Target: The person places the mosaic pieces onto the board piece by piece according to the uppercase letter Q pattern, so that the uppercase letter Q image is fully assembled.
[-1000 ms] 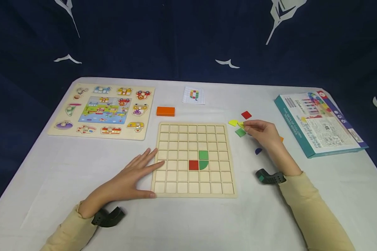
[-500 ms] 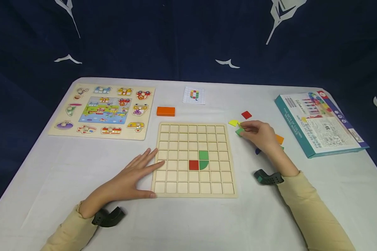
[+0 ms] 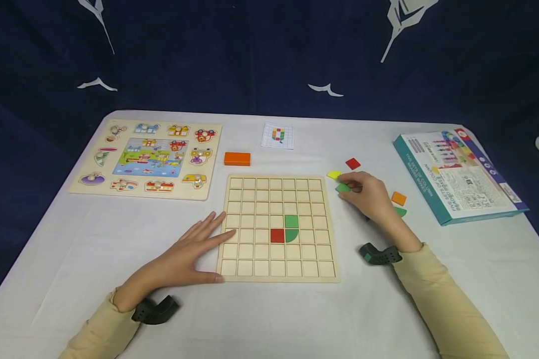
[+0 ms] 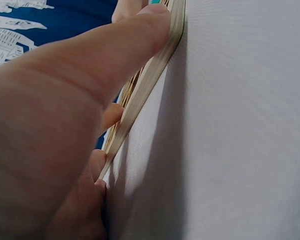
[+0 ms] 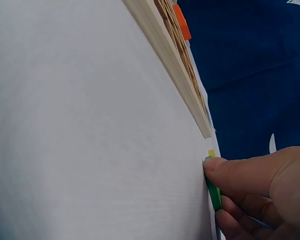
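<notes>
A wooden grid board lies in the middle of the table. It carries a red square tile, a green square tile and a green quarter-round tile. My left hand rests with spread, straight fingers on the board's left edge; in the left wrist view the thumb touches its side. Right of the board, my right hand pinches a green tile between thumb and fingers, low at the tabletop. Just beyond the fingertips sits a yellow tile.
A red tile, an orange tile and a green rounded tile lie about the right hand. Farther off are a teal box, a pattern card, an orange block and a picture puzzle.
My right hand has shifted slightly left and toward me, from a yellow tile to the green tile. The orange and green tiles behind it have come into view. My left hand has stayed put.
</notes>
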The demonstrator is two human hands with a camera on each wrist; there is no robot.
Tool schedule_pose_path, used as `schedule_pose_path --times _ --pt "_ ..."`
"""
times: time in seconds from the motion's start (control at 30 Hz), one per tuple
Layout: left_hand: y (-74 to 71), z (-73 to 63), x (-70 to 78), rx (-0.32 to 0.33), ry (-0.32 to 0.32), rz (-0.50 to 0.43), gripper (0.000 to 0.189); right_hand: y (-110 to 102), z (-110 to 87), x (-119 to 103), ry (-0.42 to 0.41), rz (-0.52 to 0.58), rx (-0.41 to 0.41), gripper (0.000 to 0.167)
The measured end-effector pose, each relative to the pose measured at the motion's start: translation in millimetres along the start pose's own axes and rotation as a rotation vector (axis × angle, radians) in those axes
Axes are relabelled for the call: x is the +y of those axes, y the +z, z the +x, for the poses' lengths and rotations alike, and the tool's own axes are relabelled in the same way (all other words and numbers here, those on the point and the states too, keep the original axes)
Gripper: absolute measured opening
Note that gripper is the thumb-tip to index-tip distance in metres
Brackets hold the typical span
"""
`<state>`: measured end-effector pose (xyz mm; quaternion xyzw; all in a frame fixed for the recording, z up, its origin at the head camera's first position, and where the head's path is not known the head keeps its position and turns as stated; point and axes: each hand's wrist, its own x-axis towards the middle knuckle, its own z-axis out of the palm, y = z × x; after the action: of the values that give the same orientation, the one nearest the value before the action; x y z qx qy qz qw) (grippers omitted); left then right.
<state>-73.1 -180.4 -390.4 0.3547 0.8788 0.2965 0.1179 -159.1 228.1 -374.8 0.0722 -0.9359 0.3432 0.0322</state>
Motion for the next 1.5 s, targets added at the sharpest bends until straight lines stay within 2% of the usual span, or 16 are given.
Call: schedule_pose_path --times 0.27,0.53,0.73,1.03,1.2,1.5 --pt "-0.7 0.0 1.4 -0.005 -0.003 -0.003 0.091 2.3 0.7 -1.1 -0.002 -0.021 0.034 0.029" --pt "-0.2 -0.1 0.6 -0.004 -0.001 -0.002 0.091 -1.9 -1.3 -18.8 -0.092 0.097 0.022 0.032" --pt "-0.5 -0.1 0.8 -0.005 -0.004 -0.005 0.092 5.9 -3.6 -42.3 -0.162 0.199 -0.053 0.033" --pt "-1.6 0.0 2.6 -0.007 0.001 -0.006 0.091 31.6 -5.8 -61.7 -0.201 0.284 -0.239 0.033" --pt "-1.3 -0.2 1.5 -0.010 0.003 0.001 0.091 38.5 -4.5 -62.2 -0.214 0.290 -0.289 0.032" --pt "-0.9 -0.3 1.5 -0.010 -0.003 0.004 0.092 45.0 -0.8 -59.6 -0.289 0.207 -0.316 0.031"
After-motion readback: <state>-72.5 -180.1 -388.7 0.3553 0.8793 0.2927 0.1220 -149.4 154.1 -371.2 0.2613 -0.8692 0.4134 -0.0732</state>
